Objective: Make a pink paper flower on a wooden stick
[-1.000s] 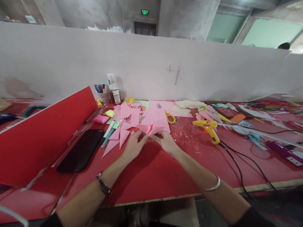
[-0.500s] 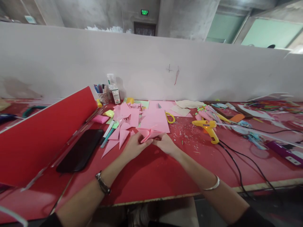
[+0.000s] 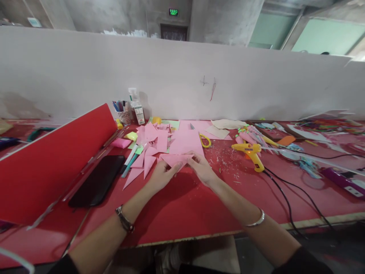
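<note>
Between my hands is a piece of pink paper [image 3: 174,159], folded into a flat triangle with its long edge on the far side. My left hand [image 3: 164,176] pinches its left part, the thumb lying on the face of the paper. With thumb and fingers closed, my right hand [image 3: 202,169] grips the right corner. Just beyond lie a pink sheet [image 3: 186,141] and a heap of cut and folded pink pieces [image 3: 151,133]. Scissors with a yellow handle [image 3: 205,141] rest at the sheet's right edge.
A yellow glue gun [image 3: 251,154] with a black cord stands to the right, near a purple power strip [image 3: 343,182]. At left are a black phone [image 3: 98,180], markers [image 3: 129,163] and a leaning red board [image 3: 59,160]. A pen cup [image 3: 124,114] and bottle [image 3: 137,108] stand behind.
The pink paper was partly opened with flaps standing up; now it is pressed flat into a triangle. My right hand has shifted up to the paper's right corner.
</note>
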Available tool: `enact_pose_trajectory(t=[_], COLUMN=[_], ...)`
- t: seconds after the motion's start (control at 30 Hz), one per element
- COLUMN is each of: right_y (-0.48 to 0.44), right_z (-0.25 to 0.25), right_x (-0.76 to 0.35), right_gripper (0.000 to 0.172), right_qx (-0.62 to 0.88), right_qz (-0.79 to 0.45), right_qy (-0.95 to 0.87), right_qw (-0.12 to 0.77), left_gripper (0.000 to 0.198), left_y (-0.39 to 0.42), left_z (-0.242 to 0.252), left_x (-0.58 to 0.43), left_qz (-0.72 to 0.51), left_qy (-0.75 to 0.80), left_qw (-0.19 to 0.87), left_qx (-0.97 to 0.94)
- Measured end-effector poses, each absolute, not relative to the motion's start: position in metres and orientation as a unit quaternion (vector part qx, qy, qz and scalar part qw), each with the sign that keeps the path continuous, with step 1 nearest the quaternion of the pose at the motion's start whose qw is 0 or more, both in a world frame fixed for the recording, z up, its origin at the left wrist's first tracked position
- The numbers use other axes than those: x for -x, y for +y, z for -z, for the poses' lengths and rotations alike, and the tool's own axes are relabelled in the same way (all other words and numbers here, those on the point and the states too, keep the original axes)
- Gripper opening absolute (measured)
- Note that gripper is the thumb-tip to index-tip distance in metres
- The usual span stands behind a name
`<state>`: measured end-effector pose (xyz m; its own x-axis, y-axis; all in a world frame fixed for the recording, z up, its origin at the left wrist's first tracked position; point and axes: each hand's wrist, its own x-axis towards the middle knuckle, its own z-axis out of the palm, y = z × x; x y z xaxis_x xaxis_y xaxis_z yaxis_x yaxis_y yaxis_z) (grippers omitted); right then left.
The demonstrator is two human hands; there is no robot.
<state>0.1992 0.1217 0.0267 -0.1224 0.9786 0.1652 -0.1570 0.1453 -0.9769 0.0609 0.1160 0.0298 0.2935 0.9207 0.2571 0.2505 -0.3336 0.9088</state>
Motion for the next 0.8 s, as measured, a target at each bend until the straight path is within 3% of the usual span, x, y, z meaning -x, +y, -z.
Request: enact_pose_trajectory(t=[0.2,0.8], right_y=[0.1202,0.1189], right_z=[-0.0292,-0.0281], right_x=[-0.2003,-0.1975], right_gripper=[0.019,0.02], right_qx=[0.424,0.462], right_qz=[-0.475,-0.404], right_qy=[-0.54,-0.545], right_qw=[0.551,0.572], left_gripper=[0.029,0.036], left_y=[0.1195,0.1226], left_z=[-0.026,-0.0235], left_x=[-0.0605,-0.0596], left_qz=[-0.418,-0.418], left_qy=[0.43,0.475], left_qw=[0.405,0.326], left_qx=[-0.691,-0.702])
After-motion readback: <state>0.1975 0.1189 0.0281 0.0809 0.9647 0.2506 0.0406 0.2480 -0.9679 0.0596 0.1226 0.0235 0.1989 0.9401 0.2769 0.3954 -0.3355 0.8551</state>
